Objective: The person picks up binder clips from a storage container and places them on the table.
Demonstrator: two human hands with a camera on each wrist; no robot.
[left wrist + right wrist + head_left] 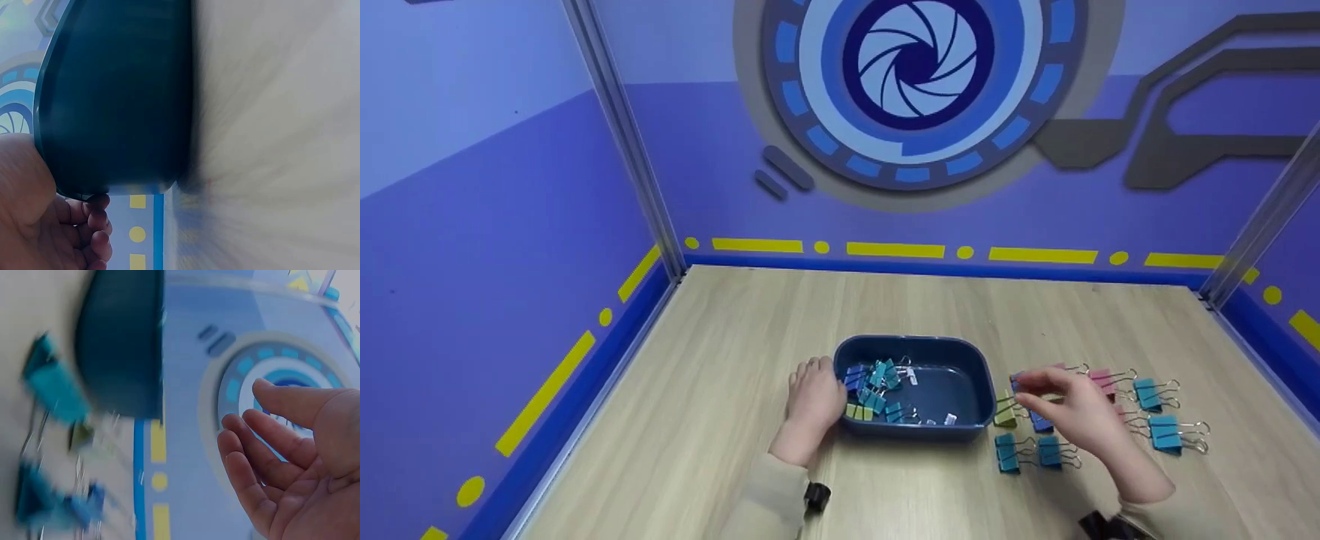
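A dark blue rectangular box (pixel 915 433) stands on the wooden table with several teal, blue and yellow-green binder clips (pixel 877 379) lying mostly in its left part. At its left wall, my left hand (pixel 816 394) holds the rim; in the left wrist view its fingers (pixel 98 219) curl by the box's corner, the thumb tip hidden. My right hand (pixel 1076 409) hovers right of the box, over loose binder clips. Its palm and loosely bent fingers (pixel 242 478) show nothing held in the right wrist view.
Right of the box lie several binder clips: a yellow-green clip (pixel 1006 412), teal clips (pixel 1165 433) and a pink clip (pixel 1102 380), some partly hidden by the right hand. Printed panels (pixel 735 217) wall the table at the back and sides.
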